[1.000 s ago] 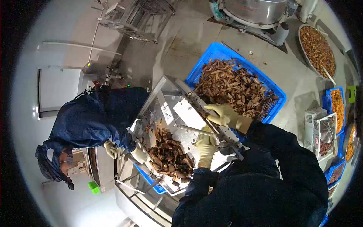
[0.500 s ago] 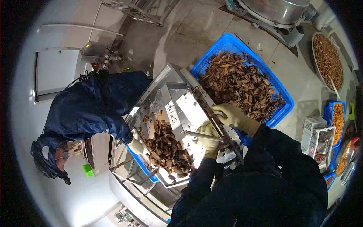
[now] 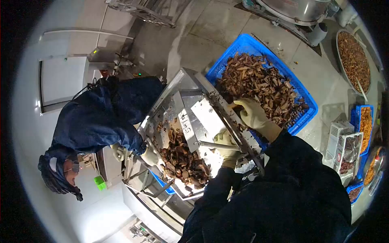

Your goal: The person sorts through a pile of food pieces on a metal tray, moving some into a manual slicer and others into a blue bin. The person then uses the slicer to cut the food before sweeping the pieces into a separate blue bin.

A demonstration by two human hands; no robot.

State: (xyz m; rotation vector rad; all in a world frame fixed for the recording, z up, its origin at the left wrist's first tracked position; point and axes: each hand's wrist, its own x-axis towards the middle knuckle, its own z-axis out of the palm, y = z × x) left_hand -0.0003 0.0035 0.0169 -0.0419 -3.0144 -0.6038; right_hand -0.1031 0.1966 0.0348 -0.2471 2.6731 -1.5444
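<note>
Dark brown slices point(image 3: 184, 162) lie in a heap on a lit metal tray point(image 3: 162, 139) in the middle. A white-faced metal plate with black writing point(image 3: 187, 124) stands across the tray. My left hand point(image 3: 226, 142), in a pale glove, is at the tray's near side beside a metal rod point(image 3: 216, 145); its fingers are partly hidden and what they hold does not show. My right hand point(image 3: 253, 114), also gloved, is over the tray's right edge beside a blue crate point(image 3: 302, 91) of brown slices point(image 3: 259, 83). Its fingers are apart and nothing shows in them.
A co-worker in dark blue point(image 3: 95, 117) stands at the left, one gloved hand point(image 3: 152, 156) by the heap. At the right are a round pan of brown pieces point(image 3: 353, 60), a white basket point(image 3: 338, 139) and a blue crate with orange pieces point(image 3: 365, 127). A metal machine point(image 3: 298, 10) stands above.
My right hand has lifted off the tray's edge toward the blue crate, its fingers more spread. The co-worker's other gloved hand has come into view at the left. The view has shifted slightly.
</note>
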